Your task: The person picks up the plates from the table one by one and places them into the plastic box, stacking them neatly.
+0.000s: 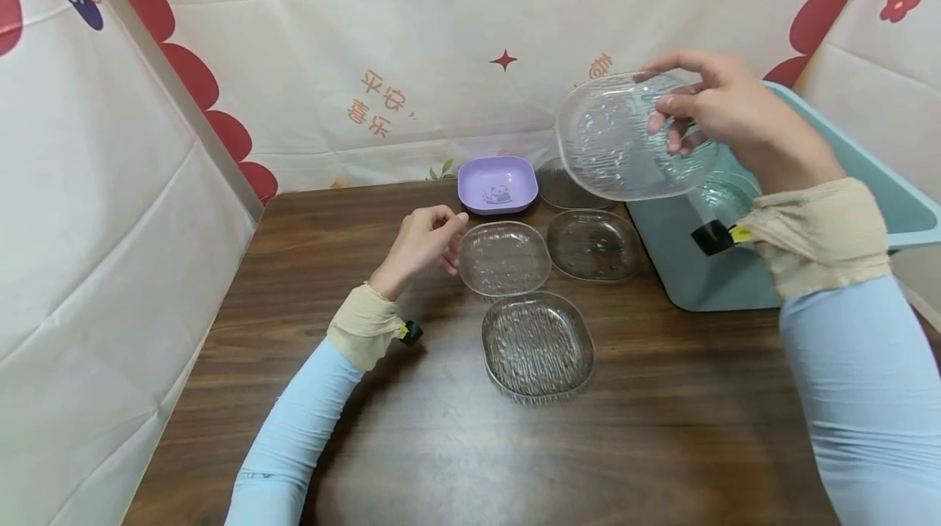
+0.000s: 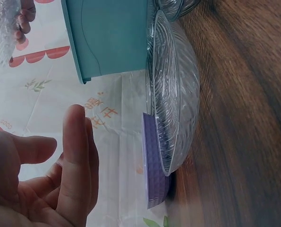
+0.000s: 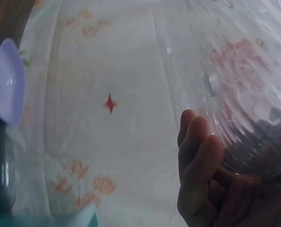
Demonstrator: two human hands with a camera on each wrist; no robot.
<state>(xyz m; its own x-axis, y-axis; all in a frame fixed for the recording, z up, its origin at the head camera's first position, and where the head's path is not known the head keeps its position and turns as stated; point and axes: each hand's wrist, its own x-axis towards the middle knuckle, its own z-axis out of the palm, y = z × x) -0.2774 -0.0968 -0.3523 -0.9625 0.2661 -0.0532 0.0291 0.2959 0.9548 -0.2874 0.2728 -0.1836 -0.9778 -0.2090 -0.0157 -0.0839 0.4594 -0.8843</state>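
Note:
My right hand [image 1: 735, 113] grips a transparent ribbed dish [image 1: 610, 138] by its right edge, raised above the table and tilted. The right wrist view shows that dish [image 3: 253, 94] large, with curled fingers at its rim. My left hand [image 1: 422, 240] hovers beside a transparent dish [image 1: 505, 259] on the table; in the left wrist view its fingers [image 2: 75, 156] extend loosely and hold nothing. Nearest the front lies another ribbed dish [image 1: 538, 346]. A third transparent dish [image 1: 592, 245] lies to the right, and one more [image 1: 562, 189] sits behind it, partly hidden by the raised dish.
A small purple dish [image 1: 497, 185] with a panda print stands at the back of the brown wooden table [image 1: 441, 461]. To the right is a blue-green tub [image 1: 680, 273], with a transparent dish [image 1: 724, 195] inside. A printed white cloth [image 1: 309, 93] hangs behind.

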